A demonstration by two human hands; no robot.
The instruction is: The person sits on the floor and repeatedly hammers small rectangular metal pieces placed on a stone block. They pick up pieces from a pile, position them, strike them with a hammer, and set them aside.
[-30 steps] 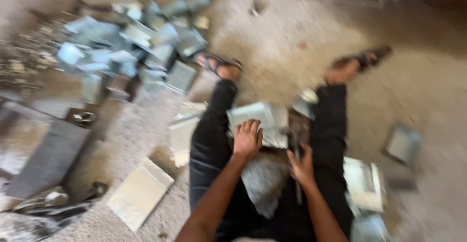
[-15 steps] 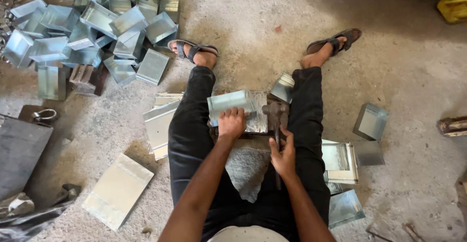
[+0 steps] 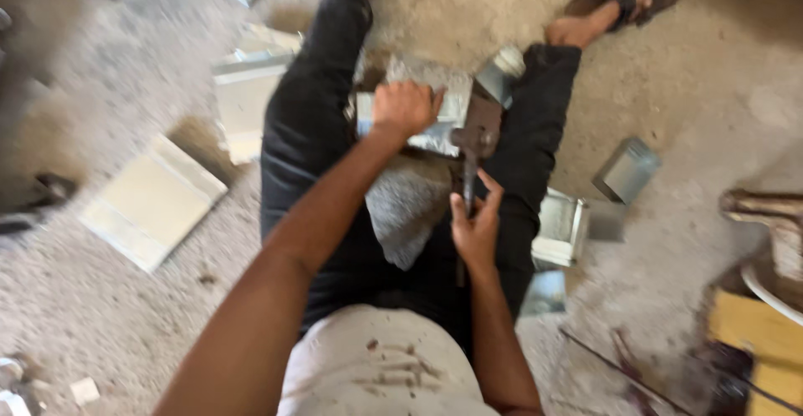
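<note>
Between the outstretched legs on the floor, the head view shows the left hand clenched on top of a folded sheet-metal piece, pinning it down. Just beside it, the right hand wraps a hammer by the handle, its head touching the piece's right end. Count them: two sandalled feet, one flat metal sheet at left, one small metal box at right.

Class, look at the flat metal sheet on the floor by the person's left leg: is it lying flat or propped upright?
Lying flat: the metal sheet shows its broad face upward on the floor, beside the left leg.
</note>
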